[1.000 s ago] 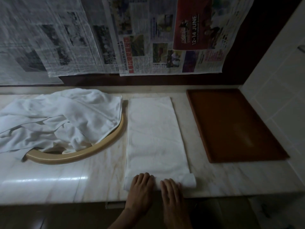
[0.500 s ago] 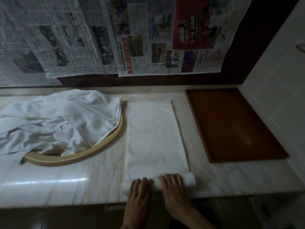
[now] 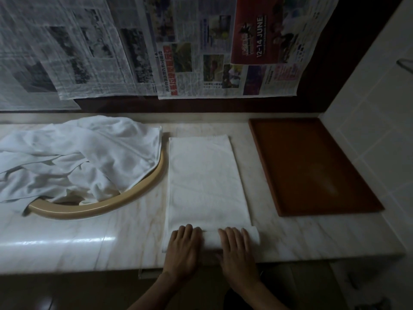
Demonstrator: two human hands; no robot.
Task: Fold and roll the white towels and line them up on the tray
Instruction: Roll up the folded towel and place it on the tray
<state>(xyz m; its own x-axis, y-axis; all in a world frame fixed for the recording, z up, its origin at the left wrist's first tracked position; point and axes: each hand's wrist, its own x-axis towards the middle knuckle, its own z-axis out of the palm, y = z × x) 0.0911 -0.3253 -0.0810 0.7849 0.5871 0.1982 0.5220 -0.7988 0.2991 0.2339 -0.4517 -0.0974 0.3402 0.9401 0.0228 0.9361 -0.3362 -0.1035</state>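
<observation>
a dim room, a pale marble counter under me, sheets of newspaper hung across the dark wall behind it; compared with a second ago the roll at the near end of my folded towel is a little fatter and sits slightly further up the counter, and my hands have shifted with it, the right one now further from the roll's right end than before; the flat part of the towel, the heap and the tray lie where they lay.

my left hand lies palm down on the left half of the roll, fingers straight and close together, their tips at the roll's far edge; my right hand lies the same way on the right half, fingers straight and slightly spread; neither hand curls round the cloth, both simply press on top of it; the two hands are side by side with a narrow strip of white roll showing between them, and the roll's right end sticks out past my right hand.

the towel stretches away from me in a long flat strip down the middle of the counter; to its left a heap of loose white towels lies over a tan oval rim; to its right the brown tray sits against the tiled wall, apart from the towel.
</observation>
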